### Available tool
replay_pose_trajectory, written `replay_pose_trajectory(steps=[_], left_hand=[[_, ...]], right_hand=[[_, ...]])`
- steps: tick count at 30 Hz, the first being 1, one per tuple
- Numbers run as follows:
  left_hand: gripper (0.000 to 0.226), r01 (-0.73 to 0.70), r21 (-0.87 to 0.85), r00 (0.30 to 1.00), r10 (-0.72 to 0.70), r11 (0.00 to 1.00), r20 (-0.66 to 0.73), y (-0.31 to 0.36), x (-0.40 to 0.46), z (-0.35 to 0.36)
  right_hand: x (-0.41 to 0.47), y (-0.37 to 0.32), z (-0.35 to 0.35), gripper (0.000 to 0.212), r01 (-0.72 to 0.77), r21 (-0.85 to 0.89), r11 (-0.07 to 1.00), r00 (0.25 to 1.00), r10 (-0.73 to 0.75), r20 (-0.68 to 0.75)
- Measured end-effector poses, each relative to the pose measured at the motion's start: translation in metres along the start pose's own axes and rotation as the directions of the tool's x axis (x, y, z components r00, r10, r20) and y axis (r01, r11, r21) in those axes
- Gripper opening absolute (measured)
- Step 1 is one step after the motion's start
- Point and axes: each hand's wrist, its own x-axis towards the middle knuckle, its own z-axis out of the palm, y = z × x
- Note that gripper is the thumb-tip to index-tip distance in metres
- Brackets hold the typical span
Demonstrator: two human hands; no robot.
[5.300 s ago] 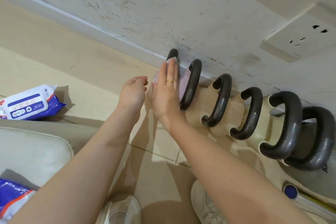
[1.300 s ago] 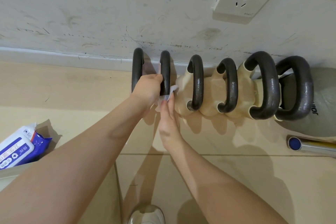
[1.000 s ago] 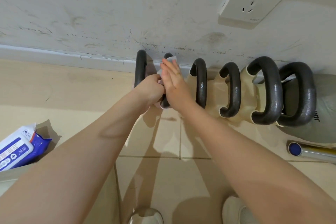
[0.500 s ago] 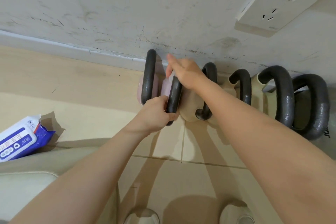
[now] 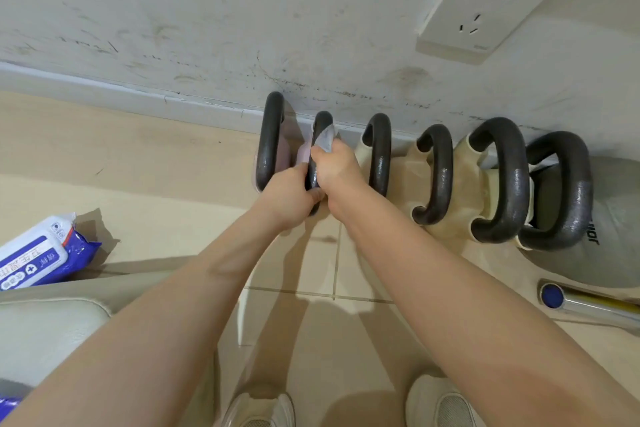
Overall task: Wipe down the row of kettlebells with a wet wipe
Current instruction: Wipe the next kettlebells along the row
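Several kettlebells with dark handles stand in a row along the wall. The first (image 5: pixel 270 142) and second (image 5: pixel 320 125) from the left have pink bodies, the following ones (image 5: pixel 379 152) are cream, and the last (image 5: pixel 561 191) is grey. My left hand (image 5: pixel 287 196) is closed around the near end of the second kettlebell's handle. My right hand (image 5: pixel 334 166) presses a white wet wipe (image 5: pixel 323 140) against that same handle, a little further up. The wipe sticks out above my fingers.
A blue and white pack of wipes (image 5: pixel 41 258) lies on the floor at the left, beside a cream cushion (image 5: pixel 45 326). A metal bar with a blue end (image 5: pixel 568 300) lies at the right. A wall socket (image 5: pixel 485 3) sits above the row. My shoes (image 5: pixel 259 409) are below.
My right hand with the wipe has slid down the second kettlebell's handle from its far end toward me. My left hand keeps its hold on the near end.
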Motion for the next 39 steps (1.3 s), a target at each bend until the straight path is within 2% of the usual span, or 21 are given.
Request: replay_pose_trajectory(steps=[2, 5, 8, 11, 13, 15, 17, 18, 20, 22, 24, 27, 29, 32, 36, 39], left_hand=[[0.008, 0.011, 0.006, 1.0, -0.011, 1.0, -0.01, 0.006, 0.003, 0.0], [0.009, 0.032, -0.018, 0.998, -0.033, 0.999, -0.055, 0.013, 0.006, 0.001], [0.015, 0.052, 0.004, 0.993, -0.052, 0.999, -0.106, 0.019, 0.01, 0.002], [0.015, 0.093, 0.061, 0.988, -0.084, 0.994, -0.132, 0.021, 0.012, 0.006], [0.021, 0.112, 0.134, 0.984, -0.09, 0.985, -0.156, 0.024, 0.009, 0.012], [0.035, 0.038, 0.244, 0.971, 0.022, 0.969, -0.236, 0.03, 0.003, 0.02], [0.042, -0.119, 0.305, 0.944, 0.203, 0.945, -0.261, 0.038, 0.0, 0.028], [0.037, -0.176, 0.264, 0.942, 0.24, 0.948, -0.235, 0.042, 0.0, 0.031], [0.028, -0.161, 0.054, 0.975, 0.167, 0.985, -0.148, 0.052, 0.0, 0.036], [0.034, -0.079, -0.101, 0.995, 0.071, 0.992, -0.077, 0.057, 0.0, 0.04], [0.04, -0.065, -0.122, 0.996, 0.056, 0.99, -0.074, 0.056, -0.001, 0.043], [0.053, -0.069, -0.127, 0.994, 0.058, 0.989, -0.091, 0.055, -0.005, 0.045], [0.055, -0.041, -0.153, 0.997, 0.03, 0.987, -0.076, 0.057, -0.005, 0.044], [0.057, -0.016, -0.175, 0.998, 0.006, 0.984, -0.058, 0.062, -0.006, 0.042], [0.045, -0.019, -0.235, 0.998, 0.005, 0.972, -0.06, 0.065, -0.006, 0.04], [0.034, -0.073, -0.288, 0.996, 0.054, 0.955, -0.072, 0.064, -0.006, 0.043]], right_hand=[[-0.005, 0.005, -0.009, 0.03, 0.014, -0.04, 0.999, 0.998, -0.016, -0.061], [-0.02, 0.008, -0.039, 0.028, 0.136, -0.119, 0.983, 0.99, -0.132, 0.046], [-0.041, 0.0, -0.079, 0.022, 0.243, -0.068, 0.968, 0.968, -0.237, 0.087], [-0.047, -0.007, -0.113, 0.022, 0.254, 0.026, 0.967, 0.965, -0.251, -0.07], [-0.044, -0.003, -0.128, 0.025, 0.239, -0.015, 0.971, 0.955, -0.238, -0.176], [-0.038, 0.007, -0.131, 0.029, 0.174, 0.03, 0.984, 0.97, -0.166, -0.177], [-0.033, 0.014, -0.124, 0.047, 0.021, 0.169, 0.985, 0.999, -0.017, -0.027], [-0.028, 0.016, -0.117, 0.056, -0.028, 0.257, 0.966, 0.999, 0.016, 0.049], [-0.023, 0.016, -0.108, 0.056, -0.062, 0.401, 0.914, 0.994, 0.018, 0.112], [-0.021, 0.016, -0.106, 0.04, -0.055, 0.453, 0.89, 0.998, 0.047, 0.029], [-0.022, 0.022, -0.101, 0.025, 0.034, 0.354, 0.935, 0.998, -0.014, -0.06], [-0.026, 0.027, -0.086, 0.027, 0.113, 0.326, 0.939, 0.99, -0.079, -0.118], [-0.018, 0.017, -0.084, 0.036, 0.033, 0.366, 0.93, 0.995, 0.005, -0.104], [-0.004, 0.005, -0.088, 0.035, -0.102, 0.425, 0.9, 0.994, 0.107, 0.01], [-0.014, 0.019, -0.095, 0.031, -0.136, 0.194, 0.971, 0.989, 0.124, 0.074], [-0.003, 0.007, -0.098, 0.031, -0.185, 0.164, 0.969, 0.982, 0.178, 0.058]])
